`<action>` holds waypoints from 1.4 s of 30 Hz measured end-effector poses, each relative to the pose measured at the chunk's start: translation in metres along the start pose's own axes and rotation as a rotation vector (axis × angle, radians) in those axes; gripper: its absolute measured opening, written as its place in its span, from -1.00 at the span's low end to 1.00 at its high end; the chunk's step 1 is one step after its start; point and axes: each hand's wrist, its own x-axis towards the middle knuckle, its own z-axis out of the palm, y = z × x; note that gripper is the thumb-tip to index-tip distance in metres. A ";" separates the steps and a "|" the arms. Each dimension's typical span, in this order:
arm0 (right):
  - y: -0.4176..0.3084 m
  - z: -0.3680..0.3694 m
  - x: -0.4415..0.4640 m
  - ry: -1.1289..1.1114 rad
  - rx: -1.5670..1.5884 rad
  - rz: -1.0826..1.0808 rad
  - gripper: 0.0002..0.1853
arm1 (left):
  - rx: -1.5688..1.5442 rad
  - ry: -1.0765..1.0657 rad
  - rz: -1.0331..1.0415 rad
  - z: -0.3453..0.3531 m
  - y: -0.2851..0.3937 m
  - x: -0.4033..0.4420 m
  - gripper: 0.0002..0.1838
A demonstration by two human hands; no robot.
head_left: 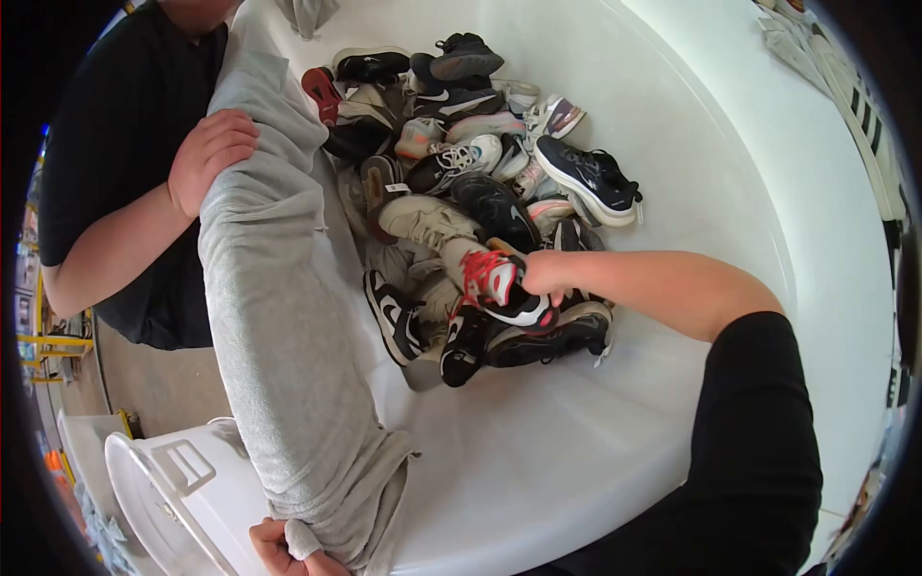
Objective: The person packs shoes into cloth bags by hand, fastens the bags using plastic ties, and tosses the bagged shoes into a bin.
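Note:
My right hand [547, 276] reaches into the white tub [711, 173] and is closed on a black, white and red sneaker [523, 312] with red laces. That sneaker rests at the near side of a heap of mixed shoes. Right around it are black sneakers [466, 348], a dark shoe [562, 336] and a beige sneaker [432, 221]. At the bottom edge, my left hand [288, 555] is closed on the end of the grey towel [288, 336] draped along the tub's left rim. Part of that hand is cut off by the frame.
A co-worker in black stands at the left, one hand [213, 158] lying on the towel. Below the rim is a white bucket [202, 470]. White shoes with black stripes [860, 125] sit along the right edge. A black-and-white sneaker [588, 180] lies at the heap's right side.

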 end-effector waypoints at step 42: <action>-0.050 -0.044 0.032 0.726 -0.193 -0.148 -0.62 | -0.058 0.028 -0.073 0.000 -0.002 -0.003 -0.85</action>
